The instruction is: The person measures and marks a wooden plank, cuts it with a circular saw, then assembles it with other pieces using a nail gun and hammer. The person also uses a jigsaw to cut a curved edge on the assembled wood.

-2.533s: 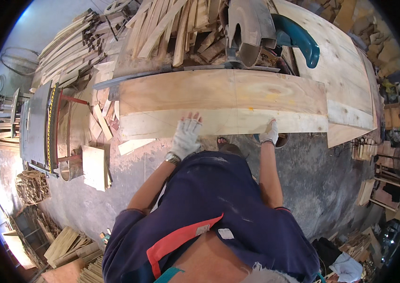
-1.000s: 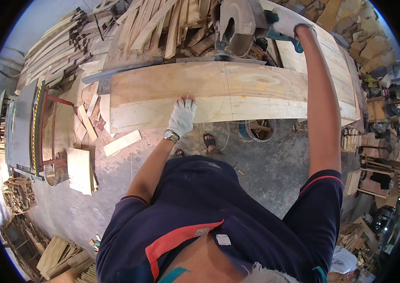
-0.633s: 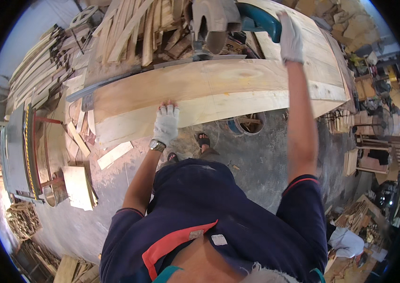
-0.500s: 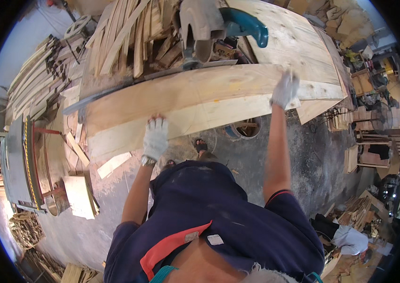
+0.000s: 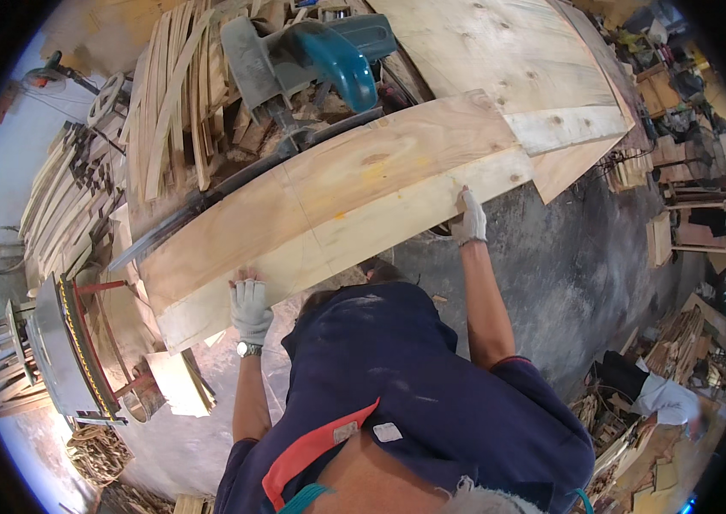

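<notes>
Long pale wood board [image 5: 342,201], two-toned, lies slantwise in front of the person, left end nearer, pencil line across it. Left hand [image 5: 251,308], gloved: fingertips on top near the board's left end; can't tell if gripping. Right hand [image 5: 470,218], gloved: clamped on near edge toward right end, thumb on top, fingers underneath hidden. Dark metal rail [image 5: 235,184] along far edge. Beyond: saw with teal handle [image 5: 342,64], wood strips [image 5: 170,103] far left, plywood sheet [image 5: 491,56] far right.
</notes>
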